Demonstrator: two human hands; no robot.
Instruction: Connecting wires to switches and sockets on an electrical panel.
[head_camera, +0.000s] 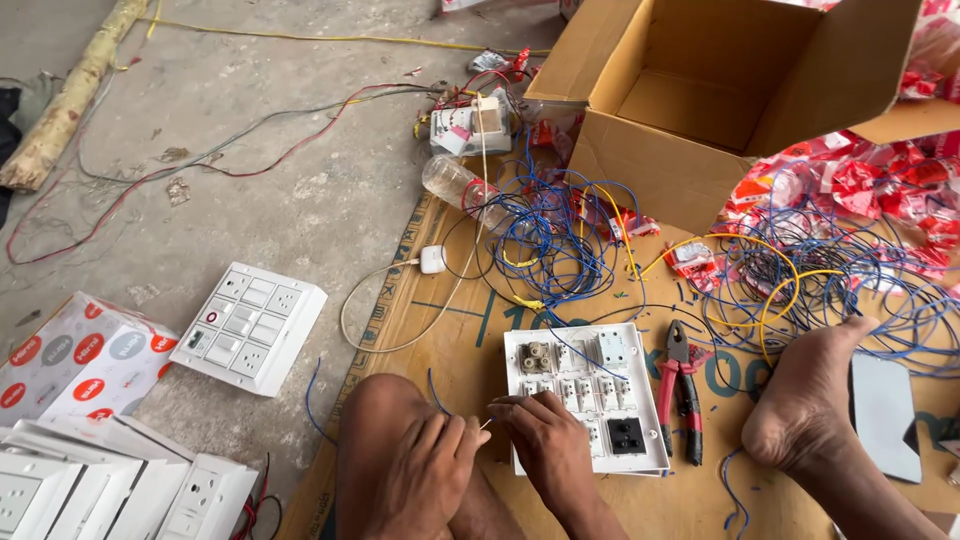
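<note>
The left hand rests on the bent knee with fingers curled, pinching a thin short wire end; the right hand lies on the lower left part of the white switch board, fingers bent together, touching the same wire end; the board lies back side up on the brown cardboard sheet; red pliers lie just beside it; the open cardboard box behind looks empty inside; blue wires are tangled near it.

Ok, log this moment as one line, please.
left hand: pinches thin wire end | right hand: on switch board back | pliers: beside board, untouched | cardboard box: open
</note>
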